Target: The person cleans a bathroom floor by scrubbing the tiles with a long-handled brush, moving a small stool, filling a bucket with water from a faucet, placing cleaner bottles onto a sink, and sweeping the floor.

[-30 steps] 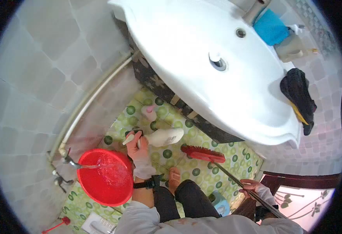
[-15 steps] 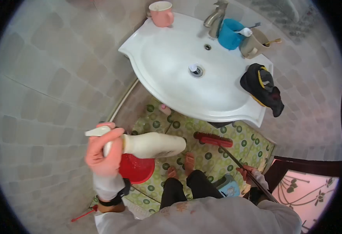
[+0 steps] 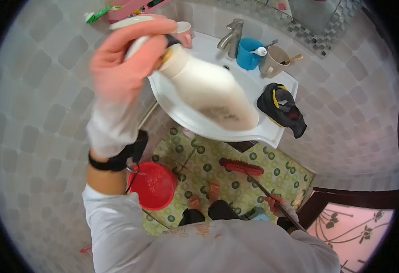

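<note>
My left hand [image 3: 133, 59], in a pink glove, is raised and closed round the neck of a white spray bottle [image 3: 208, 84]. The bottle tilts with its base down to the right and hides part of the white washbasin [image 3: 204, 132]. Low on the right, my right hand [image 3: 279, 204] is wrapped round the dark pole of a long-handled floor brush [image 3: 245, 167]. The brush's red head rests bristles outward on the green-dotted floor.
A red bucket of water [image 3: 154, 189] stands on the floor below my left arm. On the basin are a pink mug [image 3: 184, 35], a faucet [image 3: 231, 41], a blue cup [image 3: 248, 57], a beige cup [image 3: 272, 63] and a dark cloth item [image 3: 279, 107]. A pink shelf [image 3: 122, 12] hangs upper left.
My left hand has lifted the spray bottle from above the bucket up in front of the basin. My right hand still holds the brush pole. The view has shifted, showing the shelf and mirror.
</note>
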Available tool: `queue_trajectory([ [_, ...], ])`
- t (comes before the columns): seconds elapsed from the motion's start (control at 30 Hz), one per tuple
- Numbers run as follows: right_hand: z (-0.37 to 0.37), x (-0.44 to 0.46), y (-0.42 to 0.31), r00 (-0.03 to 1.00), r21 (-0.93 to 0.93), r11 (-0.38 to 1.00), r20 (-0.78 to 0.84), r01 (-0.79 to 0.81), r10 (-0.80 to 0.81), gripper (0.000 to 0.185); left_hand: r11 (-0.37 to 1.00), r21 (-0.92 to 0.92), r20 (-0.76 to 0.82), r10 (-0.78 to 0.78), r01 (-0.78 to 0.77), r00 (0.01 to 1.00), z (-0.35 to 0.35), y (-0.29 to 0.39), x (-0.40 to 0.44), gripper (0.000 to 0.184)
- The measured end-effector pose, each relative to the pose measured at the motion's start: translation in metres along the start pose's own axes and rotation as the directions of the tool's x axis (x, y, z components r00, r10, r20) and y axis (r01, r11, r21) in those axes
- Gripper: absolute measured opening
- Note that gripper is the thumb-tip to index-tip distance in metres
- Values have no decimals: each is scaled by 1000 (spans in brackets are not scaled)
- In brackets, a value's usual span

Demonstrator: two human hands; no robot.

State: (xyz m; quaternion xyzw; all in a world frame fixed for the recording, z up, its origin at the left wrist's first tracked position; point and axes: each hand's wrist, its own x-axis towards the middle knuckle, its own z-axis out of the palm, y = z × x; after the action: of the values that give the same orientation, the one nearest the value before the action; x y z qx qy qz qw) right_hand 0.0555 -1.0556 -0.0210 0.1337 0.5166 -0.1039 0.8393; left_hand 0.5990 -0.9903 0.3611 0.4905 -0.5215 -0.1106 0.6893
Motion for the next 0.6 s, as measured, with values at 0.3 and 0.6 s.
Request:
queue_trajectory([
  [0.3,0,-3,-2,998,-4,998,27,-60,60,45,969,-145,-1,-203,200,979,14,-151,-86,22],
  [0.6,26,-7,-17,994,-368,923,-53,-113,100,45,873,-115,-112,-486,475,867,-3,-141,-175,36],
])
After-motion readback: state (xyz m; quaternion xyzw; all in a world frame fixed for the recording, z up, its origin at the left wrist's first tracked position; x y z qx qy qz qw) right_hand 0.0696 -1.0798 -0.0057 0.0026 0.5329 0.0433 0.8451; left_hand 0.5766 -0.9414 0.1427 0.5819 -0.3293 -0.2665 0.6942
